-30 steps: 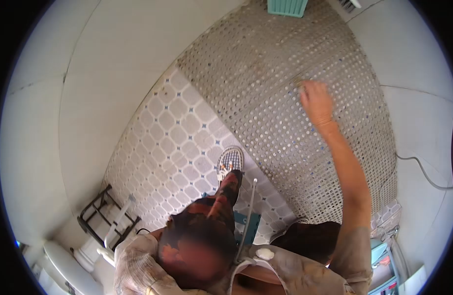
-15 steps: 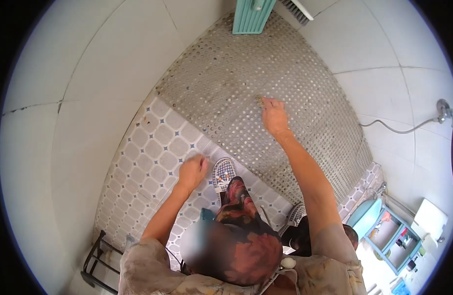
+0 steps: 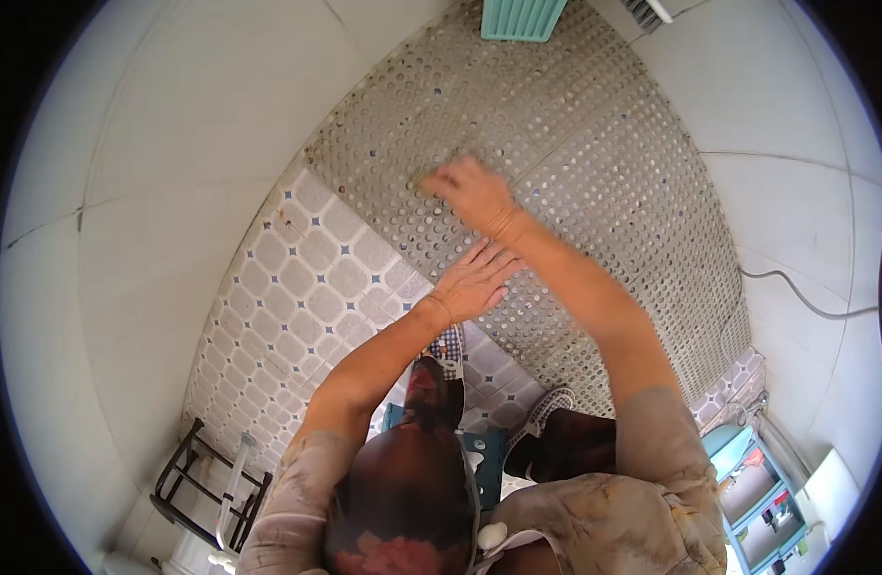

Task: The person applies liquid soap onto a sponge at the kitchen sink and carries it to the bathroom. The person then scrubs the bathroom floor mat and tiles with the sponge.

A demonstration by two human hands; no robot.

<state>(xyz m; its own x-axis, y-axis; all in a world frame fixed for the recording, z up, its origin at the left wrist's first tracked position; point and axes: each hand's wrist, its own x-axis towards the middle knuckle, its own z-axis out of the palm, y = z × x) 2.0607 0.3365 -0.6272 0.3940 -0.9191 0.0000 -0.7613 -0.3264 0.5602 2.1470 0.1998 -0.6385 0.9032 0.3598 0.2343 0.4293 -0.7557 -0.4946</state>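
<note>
My right hand is low over the grey perforated floor mat, its fingers closed at the tips and a little blurred. A small yellowish-brown thing shows at those fingertips; its kind is too unclear to make out. Below the right wrist, my left hand lies palm down at the mat's near edge, fingers stretched out and holding nothing. The left forearm passes above a checkered shoe.
At the far end stand a teal ribbed plastic item and a brush. Patterned tiles lie left of the mat. A hose runs along the right wall, near a blue shelf. A black metal frame stands lower left.
My left hand has come forward and right, opening flat onto the mat. The right hand has swung left across the mat with the small thing at its fingertips. My view has shifted.
</note>
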